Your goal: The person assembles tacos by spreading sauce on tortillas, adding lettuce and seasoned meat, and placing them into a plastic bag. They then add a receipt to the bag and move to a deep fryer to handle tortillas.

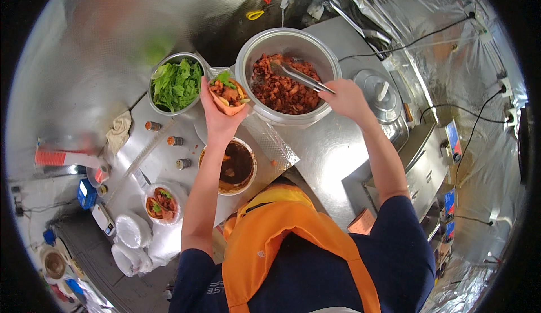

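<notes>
Filled wrap (227,94) is being held in left hand (221,120) grip beside the big meat bowl (287,76); tongs (301,78) are being gripped by right hand (346,99), tips in meat. Wrap is best kept close to rim, upright.

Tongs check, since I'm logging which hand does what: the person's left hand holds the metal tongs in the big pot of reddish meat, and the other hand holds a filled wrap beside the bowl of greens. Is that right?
Not quite. The head view shows the right hand holding the tongs in the big pot of reddish meat. The left hand holds the filled wrap beside the bowl of greens.
</notes>
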A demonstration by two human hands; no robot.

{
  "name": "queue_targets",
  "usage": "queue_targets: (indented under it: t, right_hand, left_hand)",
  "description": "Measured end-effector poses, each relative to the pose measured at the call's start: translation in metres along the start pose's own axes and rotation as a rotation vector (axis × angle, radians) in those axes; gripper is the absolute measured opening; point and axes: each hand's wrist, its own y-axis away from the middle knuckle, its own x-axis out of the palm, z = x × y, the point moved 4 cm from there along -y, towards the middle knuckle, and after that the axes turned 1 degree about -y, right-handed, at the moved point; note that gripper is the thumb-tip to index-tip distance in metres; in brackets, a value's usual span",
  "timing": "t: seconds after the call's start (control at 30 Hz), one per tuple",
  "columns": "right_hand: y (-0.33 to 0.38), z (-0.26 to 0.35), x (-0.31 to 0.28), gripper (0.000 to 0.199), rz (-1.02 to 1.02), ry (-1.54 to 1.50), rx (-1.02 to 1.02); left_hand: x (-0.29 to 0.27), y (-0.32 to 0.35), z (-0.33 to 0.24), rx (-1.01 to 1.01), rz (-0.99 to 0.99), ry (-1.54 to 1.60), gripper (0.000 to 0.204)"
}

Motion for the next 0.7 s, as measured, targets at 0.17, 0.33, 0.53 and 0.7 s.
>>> queue_targets:
  t: [0.17, 0.33, 0.53, 0.7]
  right_hand:
    - [0.051, 0.042, -0.068, 0.027, 0.121, -0.521, 0.213]
    - [0.066, 0.093, -0.072, 0.022, 0.064, -0.411, -0.056]
    - [0.078, 0.100, -0.075, 0.021, 0.026, -0.322, -0.055]
    - [0.073, 0.100, -0.073, 0.021, 0.038, -0.239, -0.123]
  left_hand:
    - [0.010, -0.011, -0.017, 0.065, -0.026, -0.188, 0.118]
    - [0.033, -0.019, -0.034, 0.177, 0.009, -0.174, 0.117]
    - [0.044, -0.017, -0.031, 0.225, 0.020, -0.021, 0.115]
    - [0.042, -0.017, -0.024, 0.198, 0.015, -0.054, 0.112]
